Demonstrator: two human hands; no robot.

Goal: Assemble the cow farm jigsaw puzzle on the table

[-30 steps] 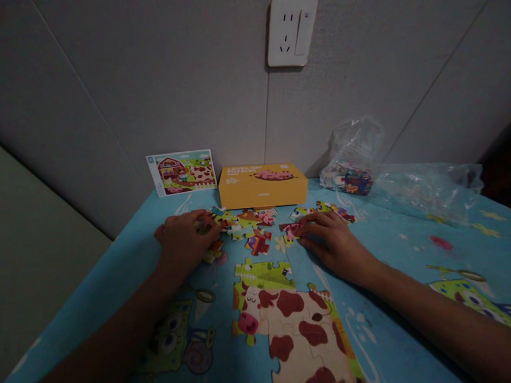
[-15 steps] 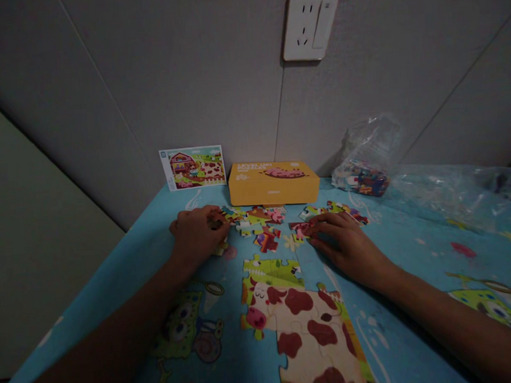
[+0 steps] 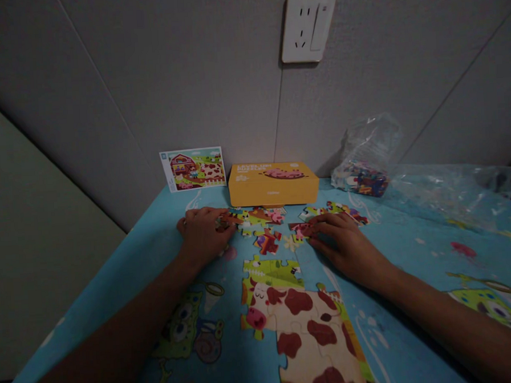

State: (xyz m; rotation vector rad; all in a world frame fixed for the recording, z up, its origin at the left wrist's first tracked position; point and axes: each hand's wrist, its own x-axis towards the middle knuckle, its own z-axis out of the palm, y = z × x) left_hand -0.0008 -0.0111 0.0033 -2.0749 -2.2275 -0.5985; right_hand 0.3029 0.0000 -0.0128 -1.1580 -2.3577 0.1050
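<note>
My left hand [image 3: 204,234] rests over loose puzzle pieces at the back left, fingers stretched to the right and thumb apart; its palm hides part of them. Just beyond those fingertips lies a cluster of loose puzzle pieces [image 3: 267,240]. My right hand [image 3: 346,245] has its fingertips and thumb at the right edge of a red and pink puzzle piece [image 3: 298,230], which lies flat. Nearer to me is a joined section of puzzle [image 3: 303,326] showing a brown-spotted cow and green grass, its near end cut off by the frame.
A yellow puzzle box [image 3: 273,185] stands against the wall, with a picture card [image 3: 194,170] leaning to its left. A clear bag of pieces [image 3: 361,171] and a crumpled plastic bag [image 3: 448,193] lie right. Blue cartoon cloth [image 3: 417,263] covers the table.
My left hand has shifted slightly to the right, its fingers reaching further over the loose pieces. My right hand stays by the same piece, and the joined section has not moved.
</note>
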